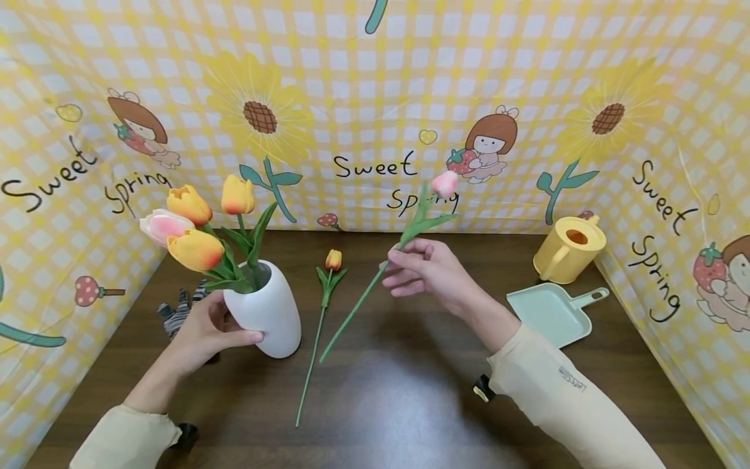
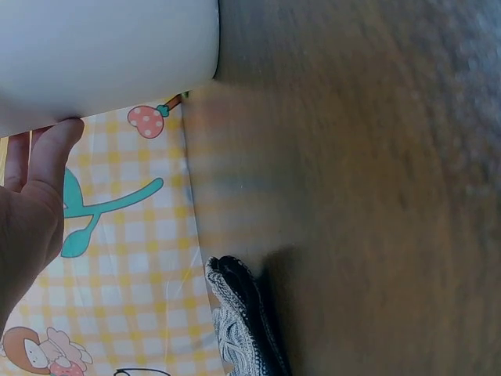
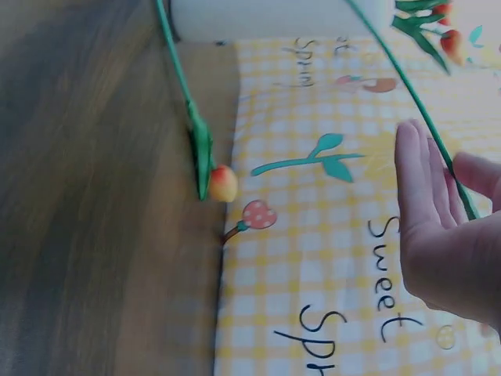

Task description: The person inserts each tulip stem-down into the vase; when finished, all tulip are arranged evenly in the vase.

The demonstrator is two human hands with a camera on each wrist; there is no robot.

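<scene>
My left hand (image 1: 202,332) grips a white vase (image 1: 280,319), thumb across its near side. The vase leans a little, and in it stand yellow-orange tulips (image 1: 195,249) and a pink-and-white tulip (image 1: 164,225). To the right, my right hand (image 1: 430,270) pinches the green stem of a pink tulip (image 1: 445,185) between thumb and fingers. That tulip is raised, bloom up, its stem slanting down toward the left. Between the hands, a single yellow-orange tulip (image 1: 334,260) lies on the table. In the right wrist view, the held stem (image 3: 415,102) passes between thumb and fingers.
Behind my left hand lie grey-and-black striped knit gloves (image 1: 176,312). A yellow watering can (image 1: 562,254) stands at the back right, with a pale green dustpan (image 1: 551,312) in front of it. Yellow checked cloth (image 1: 363,98) walls in the dark wooden table (image 1: 375,404).
</scene>
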